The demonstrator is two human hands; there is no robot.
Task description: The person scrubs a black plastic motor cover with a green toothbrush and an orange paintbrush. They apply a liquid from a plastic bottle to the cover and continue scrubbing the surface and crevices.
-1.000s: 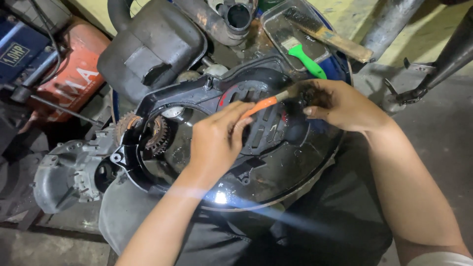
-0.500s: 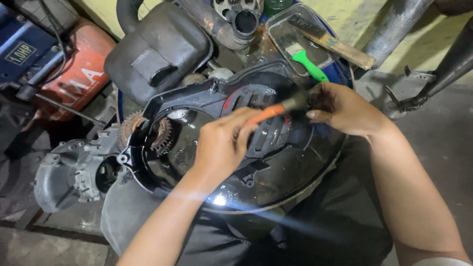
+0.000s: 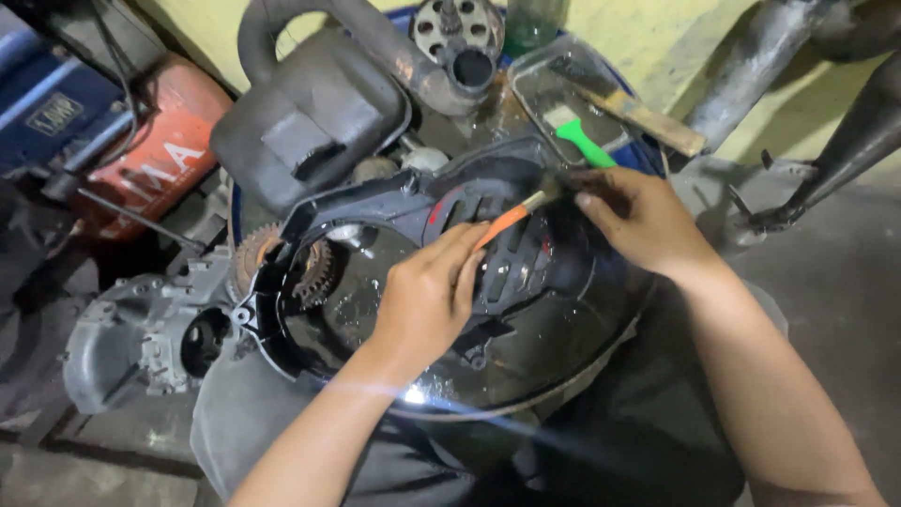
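A large black, wet engine cover (image 3: 526,329) lies across my lap. My left hand (image 3: 430,293) rests on its middle, fingers stretched out over the end of an orange-handled brush (image 3: 507,219). The brush's dark bristles touch the cover's far rim, right beside my right hand (image 3: 643,218). That hand curls over the far edge of the cover and grips it. A rusty toothed gear (image 3: 315,272) shows through the cover's round opening on the left.
A clear tray (image 3: 549,89) behind the cover holds a green-handled brush (image 3: 584,143) and a wooden-handled one (image 3: 648,117). A black box with a pipe (image 3: 310,122), a red and blue machine (image 3: 141,155) and a grey engine casing (image 3: 131,338) crowd the left. Metal tubes (image 3: 845,131) stand at right.
The brush and both hands have shifted slightly right along the cover's far rim. Both hands keep their hold.
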